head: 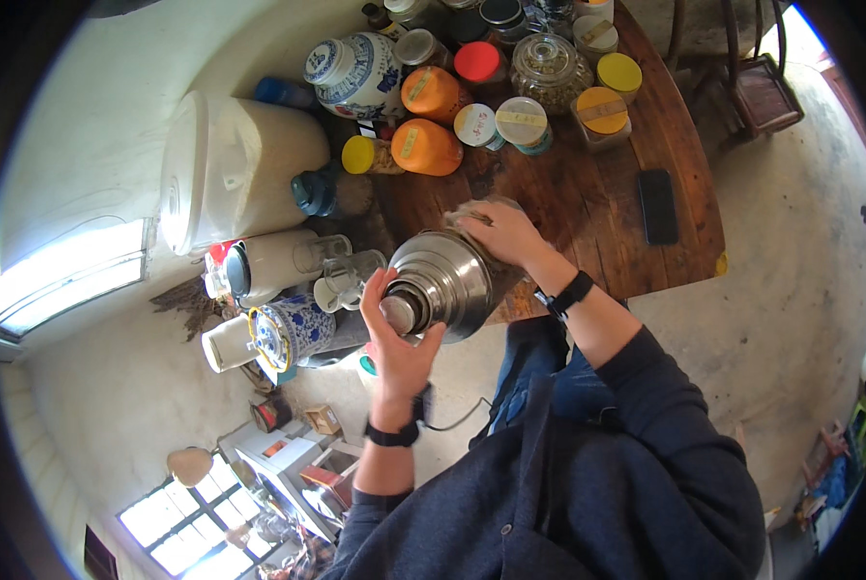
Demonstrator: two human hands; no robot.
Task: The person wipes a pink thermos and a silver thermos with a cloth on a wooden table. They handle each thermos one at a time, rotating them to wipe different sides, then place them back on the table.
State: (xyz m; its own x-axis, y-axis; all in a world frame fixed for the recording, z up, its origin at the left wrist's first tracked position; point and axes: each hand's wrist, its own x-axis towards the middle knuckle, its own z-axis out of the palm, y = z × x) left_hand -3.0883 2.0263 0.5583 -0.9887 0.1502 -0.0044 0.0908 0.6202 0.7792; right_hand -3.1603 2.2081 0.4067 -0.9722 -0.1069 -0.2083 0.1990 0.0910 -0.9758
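Observation:
A stainless-steel vacuum flask (456, 272) stands at the near edge of the wooden table (599, 246), its top turned towards me. My left hand (402, 344) grips the flask at its neck, thumb and fingers spread around the pale round stopper (398, 314). Against the far side of the flask's body lies my right hand (504, 230), with a crumpled brownish-grey cloth (469, 215) under its fingers. The cloth is blurred and partly covered by that hand. Much of the flask's lower body is hidden behind its shoulder and my right hand.
Glass mugs (346, 272), a blue-and-white teapot (298, 330) and a white jug (277, 257) crowd the flask's left. Several lidded jars (433, 148) and a large plastic bin (251, 163) stand farther back. A black phone (657, 206) lies at right; a wooden chair (763, 98) stands beyond.

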